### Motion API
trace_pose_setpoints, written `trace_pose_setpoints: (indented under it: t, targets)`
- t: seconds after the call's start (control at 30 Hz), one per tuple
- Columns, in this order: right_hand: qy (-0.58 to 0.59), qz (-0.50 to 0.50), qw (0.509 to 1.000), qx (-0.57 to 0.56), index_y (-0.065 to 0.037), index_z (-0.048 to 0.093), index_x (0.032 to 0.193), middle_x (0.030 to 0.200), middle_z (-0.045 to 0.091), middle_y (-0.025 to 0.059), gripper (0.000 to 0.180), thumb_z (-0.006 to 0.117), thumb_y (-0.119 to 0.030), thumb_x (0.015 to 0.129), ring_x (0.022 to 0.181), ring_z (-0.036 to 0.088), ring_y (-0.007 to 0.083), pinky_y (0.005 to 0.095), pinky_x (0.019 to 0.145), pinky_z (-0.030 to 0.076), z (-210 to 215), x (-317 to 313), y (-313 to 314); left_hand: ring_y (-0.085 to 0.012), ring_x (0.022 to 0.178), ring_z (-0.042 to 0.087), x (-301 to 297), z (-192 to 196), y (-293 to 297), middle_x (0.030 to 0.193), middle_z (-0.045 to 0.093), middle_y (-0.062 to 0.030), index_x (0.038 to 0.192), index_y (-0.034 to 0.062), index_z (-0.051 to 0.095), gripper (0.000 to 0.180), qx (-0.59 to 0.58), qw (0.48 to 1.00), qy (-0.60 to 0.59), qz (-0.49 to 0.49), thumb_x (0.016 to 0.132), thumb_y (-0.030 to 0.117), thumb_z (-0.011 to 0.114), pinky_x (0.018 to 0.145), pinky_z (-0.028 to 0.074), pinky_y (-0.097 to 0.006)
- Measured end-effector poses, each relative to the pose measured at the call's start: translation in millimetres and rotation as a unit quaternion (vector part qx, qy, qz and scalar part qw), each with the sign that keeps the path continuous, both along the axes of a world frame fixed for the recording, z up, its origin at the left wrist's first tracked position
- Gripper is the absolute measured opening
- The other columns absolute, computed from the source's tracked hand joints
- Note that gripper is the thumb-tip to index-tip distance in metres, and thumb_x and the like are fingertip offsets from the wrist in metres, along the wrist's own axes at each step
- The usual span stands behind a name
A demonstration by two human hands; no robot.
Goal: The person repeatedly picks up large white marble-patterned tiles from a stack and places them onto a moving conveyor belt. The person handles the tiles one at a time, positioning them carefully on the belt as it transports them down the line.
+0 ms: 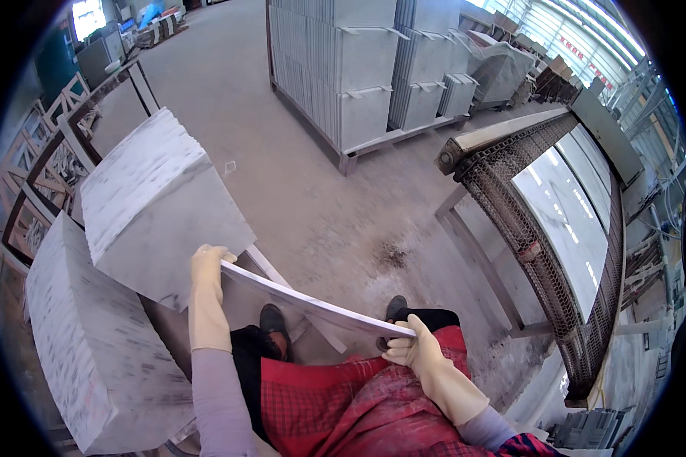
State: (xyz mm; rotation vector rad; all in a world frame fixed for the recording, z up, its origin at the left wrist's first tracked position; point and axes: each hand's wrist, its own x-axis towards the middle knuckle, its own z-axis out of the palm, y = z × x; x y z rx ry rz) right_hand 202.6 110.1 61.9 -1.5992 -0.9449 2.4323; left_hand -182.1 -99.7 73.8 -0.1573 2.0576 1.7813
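My gloved left hand [208, 283] and right hand [423, 353] hold a thin white slab [316, 305] between them, nearly edge-on, above the floor [320, 202]. Its long axis slants from my left fingers down to my right ones, each set pinching one end. A stack of marble slabs [171, 221] stands just beside my left hand; the mesh conveyor's [511, 217] left edge lies off to the right, nearer my right hand.

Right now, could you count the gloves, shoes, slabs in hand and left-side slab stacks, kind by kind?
Cream gloves: 2
Dark shoes: 2
Slab in hand: 1
Left-side slab stacks: 2
Total: 7
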Motion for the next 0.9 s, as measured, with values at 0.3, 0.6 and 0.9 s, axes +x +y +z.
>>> trace_pose_setpoints:
  t: [0.3, 0.6, 0.9]
  targets:
    - [0.026, -0.012, 1.0, -0.007, -0.004, 0.052, 0.122, 0.081, 0.063, 0.0164, 0.053, 0.043, -0.05, 0.097, 0.068, 0.063, 0.0311, 0.051, 0.077, 0.056, -10, 9, 2, -0.016, 0.075, 0.05, 38, 26, -5, 0.075, 0.064, -0.0072, 0.08, 0.0057, 0.055, 0.011, -0.032, 0.999, 0.02, 0.022, 0.08, 0.016, 0.059, 0.075, 0.037, -0.032]
    - [0.003, 0.046, 0.999, 0.002, -0.007, 0.054, 0.128, 0.096, 0.067, 0.0215, 0.058, 0.042, -0.054, 0.095, 0.079, 0.067, 0.0329, 0.0435, 0.078, 0.056, 9, 5, 2, -0.0195, 0.079, 0.058, 26, -12, -14, 0.081, 0.064, -0.0099, 0.084, 0.0066, 0.053, 0.019, 0.056, 0.993, 0.085, 0.063, 0.079, 0.02, 0.065, 0.075, 0.042, -0.033]
    - [0.014, 0.066, 0.997, 0.04, -0.005, 0.052, 0.132, 0.102, 0.066, 0.0247, 0.066, 0.038, -0.058, 0.095, 0.086, 0.066, 0.0346, 0.0414, 0.082, 0.054, 2, 14, 13, -0.0205, 0.088, 0.054, 11, -30, 7, 0.079, 0.061, -0.0081, 0.081, 0.0067, 0.053, 0.02, 0.032, 0.992, 0.12, 0.033, 0.08, 0.025, 0.06, 0.093, 0.035, -0.04]
